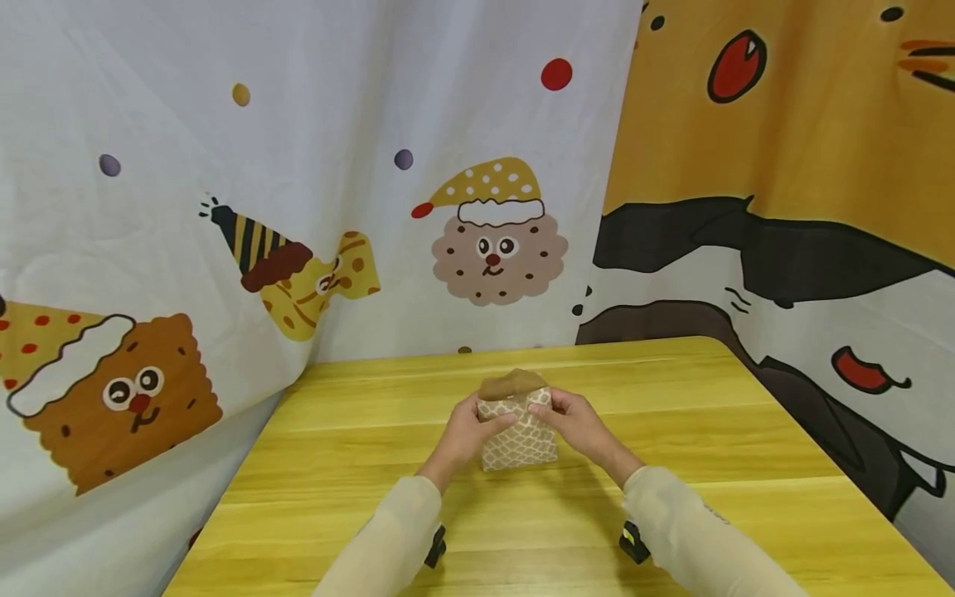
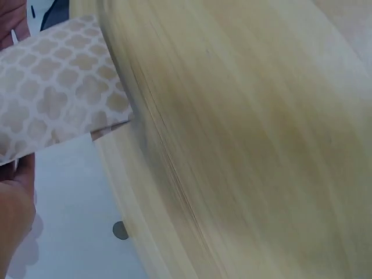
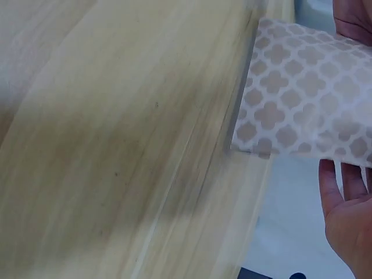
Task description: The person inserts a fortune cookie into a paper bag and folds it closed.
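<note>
A small kraft paper bag [image 1: 520,444] with a white lattice print stands between my hands, its plain brown top [image 1: 515,384] folded or flaring away at the back. My left hand [image 1: 468,431] grips the bag's upper left side, thumb across the printed front. At the upper right corner, my right hand [image 1: 580,421] pinches the edge with its thumb in front. Both wrist views show the printed panel [image 2: 58,87] close up, its bottom edge at the tabletop. The fingers behind the bag are mostly hidden, and I cannot tell what is inside.
The bag is on a yellow wood-grain table [image 1: 358,464]. Behind it hangs a white curtain [image 1: 313,99] with cartoon prints, and another orange and dark printed cloth [image 1: 806,157] hangs at the right. A black device [image 1: 634,543] sits under each wrist.
</note>
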{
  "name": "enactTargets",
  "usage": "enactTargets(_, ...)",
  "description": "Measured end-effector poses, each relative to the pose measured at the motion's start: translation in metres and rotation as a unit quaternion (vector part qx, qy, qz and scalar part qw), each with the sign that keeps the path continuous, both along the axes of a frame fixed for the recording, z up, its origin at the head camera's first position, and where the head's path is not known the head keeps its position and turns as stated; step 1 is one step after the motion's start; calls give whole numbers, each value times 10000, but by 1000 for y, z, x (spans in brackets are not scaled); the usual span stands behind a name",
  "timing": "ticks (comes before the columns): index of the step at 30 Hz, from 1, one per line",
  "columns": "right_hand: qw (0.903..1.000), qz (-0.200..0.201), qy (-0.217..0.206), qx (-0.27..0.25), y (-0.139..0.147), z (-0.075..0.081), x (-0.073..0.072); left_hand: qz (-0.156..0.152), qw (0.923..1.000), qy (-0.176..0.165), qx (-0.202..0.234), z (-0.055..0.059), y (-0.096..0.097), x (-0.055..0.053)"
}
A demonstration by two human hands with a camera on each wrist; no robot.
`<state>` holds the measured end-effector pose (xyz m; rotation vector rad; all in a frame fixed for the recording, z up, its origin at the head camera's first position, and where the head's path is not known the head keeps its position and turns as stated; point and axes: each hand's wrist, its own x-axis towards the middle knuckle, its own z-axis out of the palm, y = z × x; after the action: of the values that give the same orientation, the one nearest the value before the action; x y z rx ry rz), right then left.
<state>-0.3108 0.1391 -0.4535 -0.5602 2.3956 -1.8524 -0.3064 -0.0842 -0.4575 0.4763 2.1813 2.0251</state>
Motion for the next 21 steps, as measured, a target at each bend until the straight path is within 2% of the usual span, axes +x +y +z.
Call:
enactTargets(10, 9991, -389, 50, -161, -3, 4, 3, 386, 9993, -10, 23, 1, 1, -2)
enactTargets(14, 9987, -451, 18, -240, -3, 6, 5, 413, 9991, 2, 113, 3, 2, -2)
enactTargets(21, 9982, -543, -134, -228, -3, 0, -1, 475, 9987, -84, -163, 2, 1, -1)
